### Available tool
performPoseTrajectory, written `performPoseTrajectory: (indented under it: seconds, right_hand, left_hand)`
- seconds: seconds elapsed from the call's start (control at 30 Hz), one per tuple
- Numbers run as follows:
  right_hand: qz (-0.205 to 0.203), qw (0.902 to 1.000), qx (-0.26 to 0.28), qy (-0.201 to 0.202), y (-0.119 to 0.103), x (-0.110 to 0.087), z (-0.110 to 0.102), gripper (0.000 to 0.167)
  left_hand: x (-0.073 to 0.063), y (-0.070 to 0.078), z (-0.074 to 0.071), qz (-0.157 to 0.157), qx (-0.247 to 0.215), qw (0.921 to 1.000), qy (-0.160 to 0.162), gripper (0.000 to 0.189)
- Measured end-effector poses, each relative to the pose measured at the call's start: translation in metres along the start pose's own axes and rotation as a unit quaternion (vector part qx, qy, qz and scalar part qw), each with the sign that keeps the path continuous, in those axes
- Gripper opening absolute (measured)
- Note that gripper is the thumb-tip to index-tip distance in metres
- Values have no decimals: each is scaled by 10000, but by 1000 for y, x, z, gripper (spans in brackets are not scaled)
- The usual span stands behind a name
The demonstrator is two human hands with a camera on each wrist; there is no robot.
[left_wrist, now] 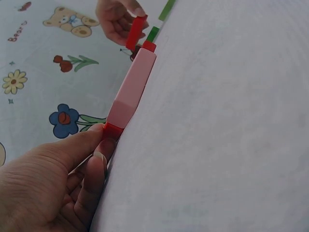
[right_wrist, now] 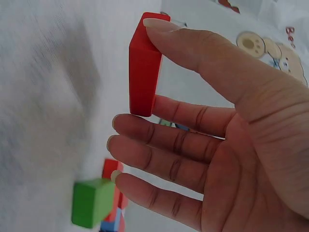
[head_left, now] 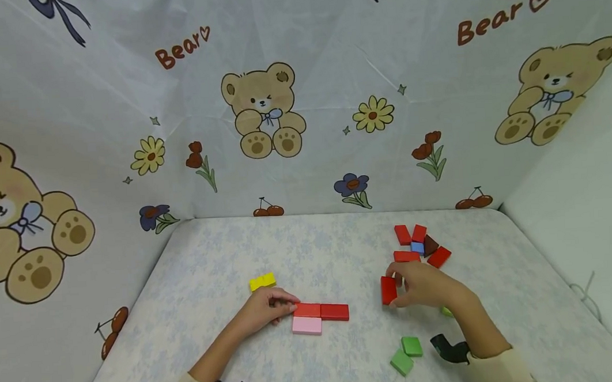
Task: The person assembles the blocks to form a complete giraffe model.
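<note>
My left hand [head_left: 264,310] pinches the left end of a flat red block [head_left: 307,310] lying on the table. A second red block [head_left: 335,312] adjoins it on the right, and a pink block [head_left: 307,326] lies along its near side. In the left wrist view the pink block [left_wrist: 133,89] hides most of that red row. To the right, my right hand [head_left: 426,284] holds another red block [head_left: 388,290] by its ends. The right wrist view shows thumb and fingertips at opposite ends of this red block [right_wrist: 143,72], raised off the table.
Beyond the right hand lie several red blocks [head_left: 406,256], a blue block [head_left: 417,247] and a dark brown triangular piece [head_left: 430,244]. Two green blocks [head_left: 411,346] lie toward the near right. Behind the left hand sits a yellow piece [head_left: 262,281]. A printed bear cloth [head_left: 320,173] hangs behind the table.
</note>
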State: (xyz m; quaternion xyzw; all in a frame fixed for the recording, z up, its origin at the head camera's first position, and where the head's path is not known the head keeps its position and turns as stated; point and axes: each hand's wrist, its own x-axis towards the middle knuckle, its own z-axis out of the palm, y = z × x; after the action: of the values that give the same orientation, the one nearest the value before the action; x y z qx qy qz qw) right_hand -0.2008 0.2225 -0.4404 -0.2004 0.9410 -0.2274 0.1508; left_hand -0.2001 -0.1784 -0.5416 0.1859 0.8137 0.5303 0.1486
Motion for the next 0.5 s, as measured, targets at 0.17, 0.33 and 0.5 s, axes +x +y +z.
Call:
performPoseTrajectory:
  seconds: [0.17,0.33,0.5]
  right_hand:
    - [181,9992,-370,-26,-10,7,17,50]
    - [437,9968,-668,21,-16,11,29,54]
    - [415,9981,-465,-5,-15,11,28,56]
  left_hand:
    - [-1,0,0,-13,24,10000,17,14]
    - [-1,2,-1,-25,11,10000,1,14]
    - [-2,3,1,-60,-23,10000,12,15]
